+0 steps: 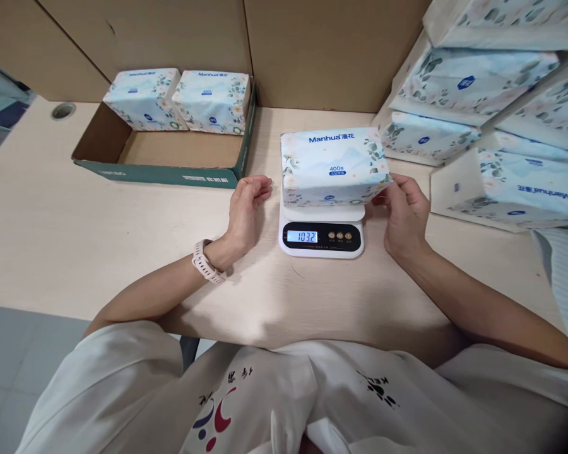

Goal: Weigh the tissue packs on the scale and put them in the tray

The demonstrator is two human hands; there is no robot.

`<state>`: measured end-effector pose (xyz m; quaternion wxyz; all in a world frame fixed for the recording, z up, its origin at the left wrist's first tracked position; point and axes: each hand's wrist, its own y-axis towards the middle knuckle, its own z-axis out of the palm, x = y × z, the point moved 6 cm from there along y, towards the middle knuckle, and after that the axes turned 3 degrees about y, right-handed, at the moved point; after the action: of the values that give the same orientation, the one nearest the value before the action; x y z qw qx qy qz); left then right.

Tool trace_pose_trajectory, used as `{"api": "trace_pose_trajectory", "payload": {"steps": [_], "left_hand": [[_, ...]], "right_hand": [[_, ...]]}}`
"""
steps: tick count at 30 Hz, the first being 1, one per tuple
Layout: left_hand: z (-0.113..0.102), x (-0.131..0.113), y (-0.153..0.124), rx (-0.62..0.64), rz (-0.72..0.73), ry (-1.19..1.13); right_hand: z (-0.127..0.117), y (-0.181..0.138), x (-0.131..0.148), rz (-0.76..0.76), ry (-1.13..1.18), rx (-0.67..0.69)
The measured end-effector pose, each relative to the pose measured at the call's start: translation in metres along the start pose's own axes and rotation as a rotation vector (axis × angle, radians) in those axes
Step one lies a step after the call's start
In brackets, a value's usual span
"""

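A white and pale-blue tissue pack (334,161) with floral print lies on a white digital kitchen scale (322,214), whose lit display reads 103.2. The fingers of my right hand (407,217) are at the pack's right front corner, thumb on the near side and fingertips partly hidden beneath the edge. My left hand (246,211), with a light wristband, rests on the table left of the scale. Its fingers are loosely bent, apart from the pack, and nothing is in them.
A green-sided cardboard tray (170,173) at the back left holds two similar packs (144,98) along its far side. On the right, more packs (473,82) are stacked high. Brown cardboard panels (331,57) stand behind the table (99,246). A round cable hole (63,111) is at the far left.
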<state>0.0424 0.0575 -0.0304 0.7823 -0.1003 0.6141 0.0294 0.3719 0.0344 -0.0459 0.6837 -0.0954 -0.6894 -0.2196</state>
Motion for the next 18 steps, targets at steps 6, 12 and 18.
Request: {"api": "trace_pose_trajectory", "payload": {"steps": [6, 12, 18], "left_hand": [[-0.0002, -0.0011, -0.0009, 0.008, 0.005, -0.009], [0.0005, -0.0016, -0.0011, 0.008, -0.001, -0.019], [0.0009, -0.0026, -0.0017, 0.005, -0.003, -0.016]], "right_hand": [[0.0011, 0.0008, -0.0036, -0.006, -0.017, 0.014], [0.0014, 0.0020, -0.0046, -0.024, 0.005, -0.003], [0.0018, 0.0012, -0.0058, -0.023, 0.010, -0.003]]}}
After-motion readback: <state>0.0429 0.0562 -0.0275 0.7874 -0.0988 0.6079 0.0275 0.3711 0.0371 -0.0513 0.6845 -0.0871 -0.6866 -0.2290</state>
